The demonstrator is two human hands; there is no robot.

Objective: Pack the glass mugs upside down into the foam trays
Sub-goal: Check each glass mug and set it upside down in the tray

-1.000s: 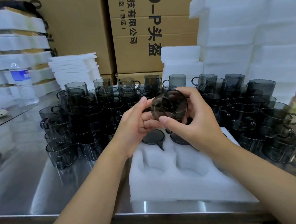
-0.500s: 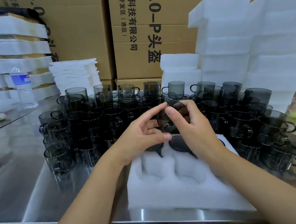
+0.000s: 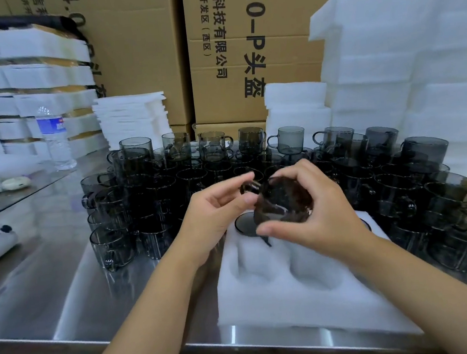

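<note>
Stainless bench (image 3: pixel 51 280) in a stockroom, cardboard cartons (image 3: pixel 228 49) behind, white foam stacks (image 3: pixel 386 62) on both sides. A big cluster of smoky loose mugs (image 3: pixel 153 190) stands upright on the bench, wrapping the far side of the foam tray (image 3: pixel 296 307), which lies at the near edge. One packed mug (image 3: pixel 244 225) sits base-up in a far pocket. The near pockets (image 3: pixel 256 263) are empty.

Right grip (image 3: pixel 316 220) is closed round the held mug (image 3: pixel 281 200), fingers over the top and thumb underneath. The mug is in the air above the tray's far row, tilted and blurred. Left grip (image 3: pixel 216 218): index and thumb bracket the handle (image 3: pixel 249 186); whether they pinch it or are just near it, cannot tell.

Step in hand, as I read it: turning the mug mouth-down before seating it. To do it well:
- Finish the flip in the air, clear of the packed mug, since glass on glass chips.
- Steer the handle with the left grip so it meets the pocket's handle slot, the way the packed one appears to lie.
- Lower the mug rim first, square to the pocket.
- Press on the base until it sits flush. Foam gives, so light pressure should do.
- Keep the right grip firm through the turn, because the glass is slick.
</note>
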